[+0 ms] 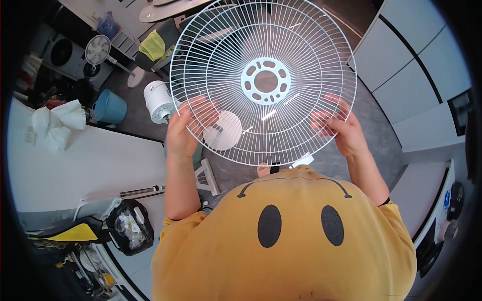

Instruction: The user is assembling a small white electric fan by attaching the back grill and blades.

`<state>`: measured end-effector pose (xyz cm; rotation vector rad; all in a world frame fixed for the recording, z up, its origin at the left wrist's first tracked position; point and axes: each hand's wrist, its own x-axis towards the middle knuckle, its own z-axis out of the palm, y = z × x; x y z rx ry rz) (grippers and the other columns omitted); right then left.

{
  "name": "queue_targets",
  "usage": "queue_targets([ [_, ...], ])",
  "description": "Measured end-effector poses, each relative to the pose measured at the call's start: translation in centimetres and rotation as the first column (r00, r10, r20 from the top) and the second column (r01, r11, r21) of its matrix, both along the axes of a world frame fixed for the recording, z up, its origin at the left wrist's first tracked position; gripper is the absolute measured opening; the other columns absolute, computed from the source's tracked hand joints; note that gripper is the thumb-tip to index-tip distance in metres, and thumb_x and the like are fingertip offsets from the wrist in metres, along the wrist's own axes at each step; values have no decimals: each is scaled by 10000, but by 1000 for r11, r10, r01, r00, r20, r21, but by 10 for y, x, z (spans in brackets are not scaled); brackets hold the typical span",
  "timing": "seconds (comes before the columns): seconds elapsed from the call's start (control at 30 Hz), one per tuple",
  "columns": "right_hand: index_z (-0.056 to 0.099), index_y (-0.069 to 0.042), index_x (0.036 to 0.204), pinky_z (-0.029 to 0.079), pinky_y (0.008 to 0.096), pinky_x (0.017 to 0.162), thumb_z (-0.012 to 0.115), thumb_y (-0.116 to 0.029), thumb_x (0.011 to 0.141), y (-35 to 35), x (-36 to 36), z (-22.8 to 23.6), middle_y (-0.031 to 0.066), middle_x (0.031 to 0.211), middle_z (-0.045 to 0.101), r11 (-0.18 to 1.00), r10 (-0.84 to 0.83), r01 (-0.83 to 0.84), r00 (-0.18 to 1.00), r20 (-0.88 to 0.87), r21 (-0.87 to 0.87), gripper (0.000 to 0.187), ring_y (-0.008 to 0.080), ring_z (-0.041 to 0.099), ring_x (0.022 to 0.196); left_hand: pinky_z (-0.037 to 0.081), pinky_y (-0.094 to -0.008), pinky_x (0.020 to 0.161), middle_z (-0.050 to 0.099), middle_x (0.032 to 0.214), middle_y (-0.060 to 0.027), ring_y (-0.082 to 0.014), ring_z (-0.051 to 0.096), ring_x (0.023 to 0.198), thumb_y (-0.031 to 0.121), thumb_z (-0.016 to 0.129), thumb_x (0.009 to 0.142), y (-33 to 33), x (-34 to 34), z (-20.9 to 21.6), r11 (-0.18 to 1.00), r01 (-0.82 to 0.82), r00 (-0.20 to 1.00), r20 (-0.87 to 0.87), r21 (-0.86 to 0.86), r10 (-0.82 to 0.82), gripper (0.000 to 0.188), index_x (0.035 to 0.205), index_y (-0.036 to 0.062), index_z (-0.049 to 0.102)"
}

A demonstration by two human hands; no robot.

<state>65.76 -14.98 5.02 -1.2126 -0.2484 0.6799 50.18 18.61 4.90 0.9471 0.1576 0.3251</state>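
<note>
Both hands hold a round white wire fan grille [253, 91] by its rim, lifted in front of my body. My left hand [187, 125] grips the lower left edge, its thumb on the near side and its fingers behind the wires. At the lower right edge, my right hand [344, 129] holds the rim the same way. A slotted ring with an open hole forms the grille's centre. Left of it stands a white fan motor head [159, 100] with its shaft exposed. Through the wires a round white disc [228, 138] shows below; its full form is partly hidden.
At the far left stand an assembled white fan [98, 49], a blue bucket [109, 107] and a chair with a yellow-green cloth [152, 46]. A white table [100, 160] lies close on my left, with a black bag [131, 227] nearby. White cabinets [406, 65] line the right.
</note>
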Motion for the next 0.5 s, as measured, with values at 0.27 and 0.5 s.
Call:
queue_targets([
  [0.27,388,-44,1316,502,301,700,487,20,789,47,106,-13,168,1030,627,980,201,-201,978,-49,6,540,242,639,893,487,-445,896,570,1129,-242,-339,587,1036,176,465,910,6,39,8,977,-193,975,-95,92,202,386,1203,-76,463],
  [0.5,357,-48,1338,498,298,710,510,-26,794,97,185,-24,177,1054,621,847,532,-530,844,-65,42,565,242,635,916,468,-449,920,549,1153,-252,-345,560,1074,236,481,915,-35,35,10,843,-518,829,-157,146,536,436,1224,-70,448],
])
